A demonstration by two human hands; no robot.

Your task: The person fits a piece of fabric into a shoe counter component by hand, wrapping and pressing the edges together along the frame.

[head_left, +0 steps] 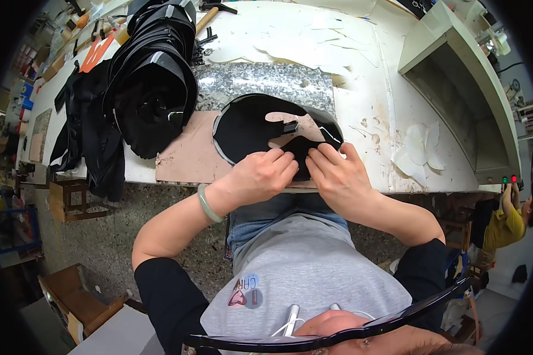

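A rounded black leather-like piece (249,121) with a pale grey rim lies near the table's front edge. Inside its outline a pinkish-tan shape (305,127) shows, with a small black tab (290,126) over it; whether this is an opening or a separate part I cannot tell. My left hand (265,171) is closed at the near edge of the black piece, fingertips pinching it. Close beside it, my right hand (337,174) pinches the same edge, its index finger somewhat raised. The fingertips partly hide the material between them.
A pinkish board (186,157) and a speckled stone slab (266,80) lie under and behind the work. Nested black curved pieces (151,77) stack at left beside black cloth-like strips (92,118). White scraps (417,151) and a metal box (465,89) are at right. Another person (503,225) is far right.
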